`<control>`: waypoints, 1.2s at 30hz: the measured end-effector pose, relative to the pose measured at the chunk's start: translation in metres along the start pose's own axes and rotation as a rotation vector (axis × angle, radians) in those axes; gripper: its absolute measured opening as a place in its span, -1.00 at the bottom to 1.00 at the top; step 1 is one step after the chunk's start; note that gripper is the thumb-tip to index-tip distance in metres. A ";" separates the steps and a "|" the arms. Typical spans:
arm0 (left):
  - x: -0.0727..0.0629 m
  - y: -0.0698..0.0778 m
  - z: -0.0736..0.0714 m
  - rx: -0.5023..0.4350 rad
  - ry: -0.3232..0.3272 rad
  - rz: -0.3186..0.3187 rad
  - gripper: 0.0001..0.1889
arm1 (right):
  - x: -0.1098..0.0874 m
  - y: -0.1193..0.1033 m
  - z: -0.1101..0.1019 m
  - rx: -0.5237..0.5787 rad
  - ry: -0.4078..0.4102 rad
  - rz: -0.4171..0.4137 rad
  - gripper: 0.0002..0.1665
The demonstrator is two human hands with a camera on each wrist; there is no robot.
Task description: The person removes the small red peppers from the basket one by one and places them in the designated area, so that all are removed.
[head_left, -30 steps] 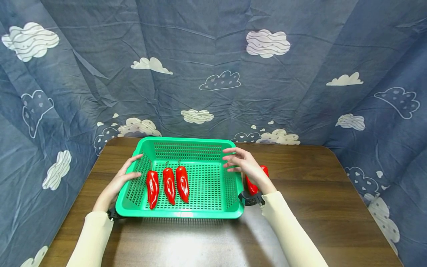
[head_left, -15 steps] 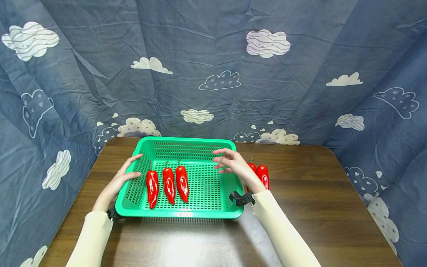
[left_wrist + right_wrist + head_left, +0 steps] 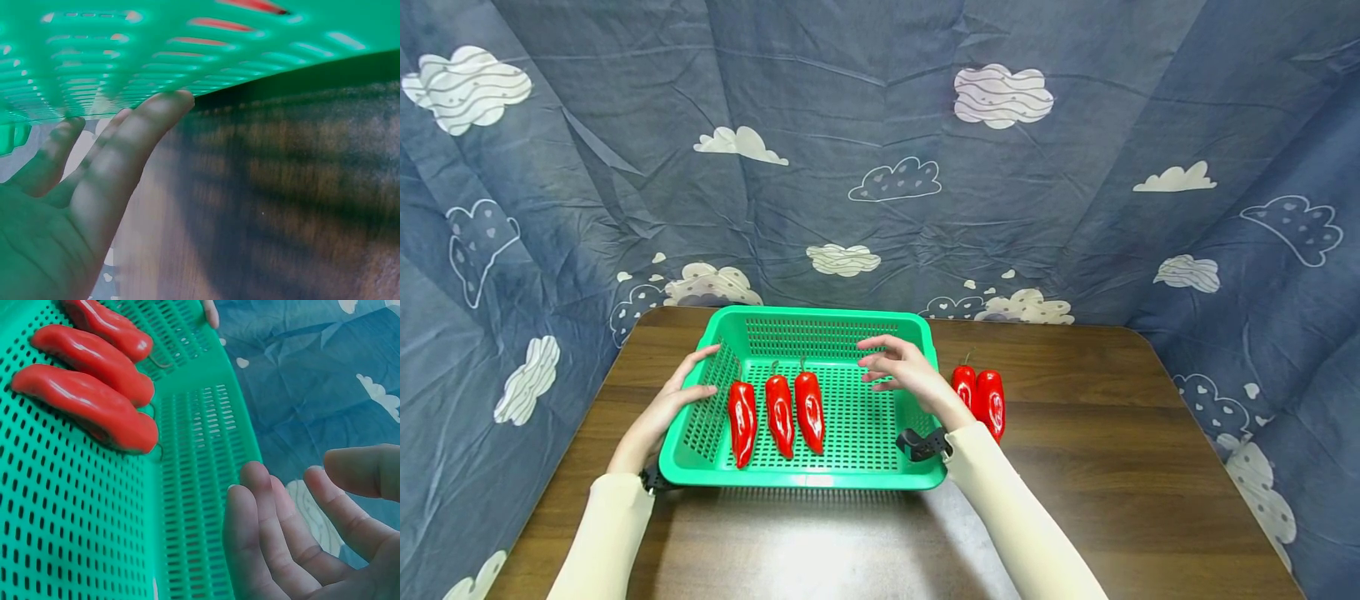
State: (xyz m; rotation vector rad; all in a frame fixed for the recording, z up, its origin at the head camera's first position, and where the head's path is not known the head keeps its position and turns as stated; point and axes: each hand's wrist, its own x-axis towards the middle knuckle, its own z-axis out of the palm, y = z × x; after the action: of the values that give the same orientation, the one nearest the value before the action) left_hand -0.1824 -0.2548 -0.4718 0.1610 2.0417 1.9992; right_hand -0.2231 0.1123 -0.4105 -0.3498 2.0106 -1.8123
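Three long red peppers (image 3: 780, 415) lie side by side in the left half of a green plastic basket (image 3: 805, 481). My left hand (image 3: 658, 421) is at the basket's left wall, thumb and one finger over the rim. In the left wrist view, more fingers (image 3: 119, 169) of this hand lie along the wall's outer side. My right hand (image 3: 910, 375) hangs above the basket's right part, fingers apart and slightly bent, holding nothing. Two more red peppers (image 3: 990, 400) lie on the table right of the basket, partly behind my right forearm.
The brown wooden table (image 3: 1097, 450) extends to the right of the basket and in front of it. A dark blue curtain (image 3: 880, 100) with white clouds hangs behind and around the table.
My right hand has moved left, from the basket's right wall to over its inside, uncovering the two peppers on the table. My left hand and the basket have stayed put.
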 end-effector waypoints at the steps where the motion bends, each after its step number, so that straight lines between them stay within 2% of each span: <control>1: 0.000 0.000 0.000 0.004 0.001 0.001 -0.35 | 0.001 0.000 0.001 -0.002 -0.005 0.002 -0.53; 12: 0.001 0.000 0.000 0.011 0.005 -0.002 -0.35 | 0.012 0.002 0.017 -0.026 -0.021 0.033 -0.59; 23: 0.001 0.000 0.000 0.010 0.006 -0.003 -0.35 | 0.023 0.008 0.029 -0.016 -0.034 0.060 -0.54; 36: -0.001 0.002 0.000 -0.007 0.001 -0.017 -0.35 | 0.032 0.016 0.043 -0.028 -0.034 0.111 -0.57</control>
State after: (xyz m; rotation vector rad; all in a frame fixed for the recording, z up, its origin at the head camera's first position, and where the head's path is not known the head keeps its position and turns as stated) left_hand -0.1813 -0.2546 -0.4701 0.1409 2.0292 1.9969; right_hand -0.2307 0.0616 -0.4338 -0.2703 1.9924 -1.7018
